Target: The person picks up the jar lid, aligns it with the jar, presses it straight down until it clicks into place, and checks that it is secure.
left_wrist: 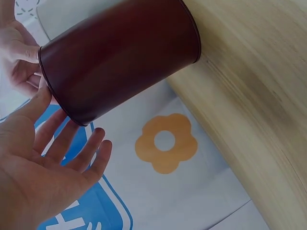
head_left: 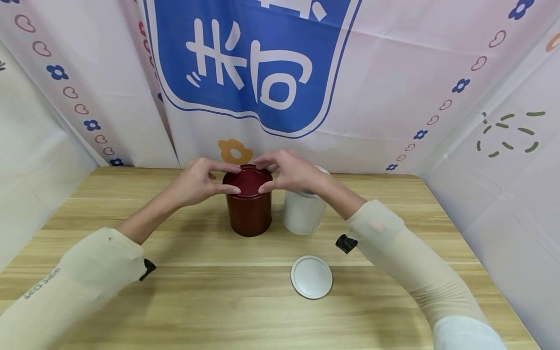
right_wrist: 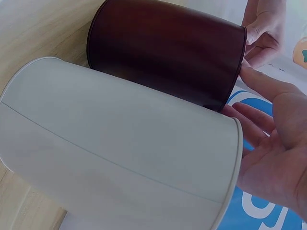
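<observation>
Red canister is stood upright on table, long axis vertical, midway between left hand and right hand, neither nearer; top rim is held from 2 sides, each grip half-spread front to back

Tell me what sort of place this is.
Probably a staged tabletop booth: printed cloth encloses a wood-grain table on three sides, with a dark red canister standing on it.
</observation>
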`<state>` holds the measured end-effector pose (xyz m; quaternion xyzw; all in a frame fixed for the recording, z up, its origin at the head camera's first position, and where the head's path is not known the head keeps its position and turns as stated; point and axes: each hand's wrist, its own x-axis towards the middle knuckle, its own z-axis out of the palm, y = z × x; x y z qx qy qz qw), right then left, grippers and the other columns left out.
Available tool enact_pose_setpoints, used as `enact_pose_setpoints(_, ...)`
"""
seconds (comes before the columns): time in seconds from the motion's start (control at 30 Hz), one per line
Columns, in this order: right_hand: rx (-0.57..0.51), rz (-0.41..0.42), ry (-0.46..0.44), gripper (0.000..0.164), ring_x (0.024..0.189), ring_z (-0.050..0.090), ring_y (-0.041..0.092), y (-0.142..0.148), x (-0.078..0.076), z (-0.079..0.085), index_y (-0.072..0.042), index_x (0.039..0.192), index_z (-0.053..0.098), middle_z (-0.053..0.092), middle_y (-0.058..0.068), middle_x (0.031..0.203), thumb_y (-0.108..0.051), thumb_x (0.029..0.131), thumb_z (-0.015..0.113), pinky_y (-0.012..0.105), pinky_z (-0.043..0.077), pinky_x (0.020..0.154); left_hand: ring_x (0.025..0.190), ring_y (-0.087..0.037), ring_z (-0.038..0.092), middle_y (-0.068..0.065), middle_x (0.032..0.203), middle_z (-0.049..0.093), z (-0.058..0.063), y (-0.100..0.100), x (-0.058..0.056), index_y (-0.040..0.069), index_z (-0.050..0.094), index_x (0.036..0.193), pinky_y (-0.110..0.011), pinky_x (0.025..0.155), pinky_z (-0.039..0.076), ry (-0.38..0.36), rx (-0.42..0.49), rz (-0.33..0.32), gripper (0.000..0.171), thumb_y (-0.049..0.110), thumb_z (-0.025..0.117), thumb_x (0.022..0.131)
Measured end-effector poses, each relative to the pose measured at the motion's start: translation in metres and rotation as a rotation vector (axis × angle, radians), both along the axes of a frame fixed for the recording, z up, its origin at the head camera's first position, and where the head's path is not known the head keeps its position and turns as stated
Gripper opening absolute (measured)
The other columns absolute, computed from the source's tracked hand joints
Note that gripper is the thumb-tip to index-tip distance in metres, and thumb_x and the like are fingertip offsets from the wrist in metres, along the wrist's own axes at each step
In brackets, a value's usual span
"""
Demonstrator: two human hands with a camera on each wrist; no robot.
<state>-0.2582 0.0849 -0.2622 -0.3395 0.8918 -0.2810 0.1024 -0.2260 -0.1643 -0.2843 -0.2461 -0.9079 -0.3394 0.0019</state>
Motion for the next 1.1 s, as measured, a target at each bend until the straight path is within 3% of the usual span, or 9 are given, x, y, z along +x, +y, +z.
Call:
enact_pose_setpoints(0.33,0.008,-0.001,-0.011,0.064,0.124,0.065,0.031,-0.0015,-0.0003,0.0002,-0.004,0.143,0.06,0.065,0.012,0.14,-0.02,0.087,0.086,0.039,0.056,0.103,0.126,-0.035,0.061,-0.016,0.136,0.066,-0.0012,-0.0021,0.0005,0.001,0.072,0.128,-0.058,0.096,0.054,-0.015,0.001,0.002,0.045,0.019,0.084,0.089)
enact_pose_setpoints(0.97,0.018,-0.019,-0.042,0.064,0.121,0.067,0.03,-0.0034,0.0002,0.003,-0.005,0.144,0.059,0.067,0.014,0.137,-0.016,0.087,0.086,0.041,0.055,0.103,0.105,-0.029,0.067,-0.016,0.123,0.073,0.0013,-0.0002,-0.0005,0.002,0.072,0.13,-0.048,0.088,0.057,-0.016,-0.042,0.019,0.047,0.022,0.085,0.089)
enact_pose_setpoints(1.1,0.028,-0.012,-0.038,0.063,0.123,0.066,0.031,-0.0033,-0.0003,0.0022,-0.004,0.144,0.059,0.066,0.014,0.138,-0.017,0.088,0.085,0.04,0.055,0.103,0.112,-0.031,0.067,-0.016,0.128,0.071,0.0009,-0.0003,-0.0008,0.002,0.071,0.13,-0.051,0.091,0.057,-0.019,-0.035,0.009,0.047,0.021,0.084,0.089)
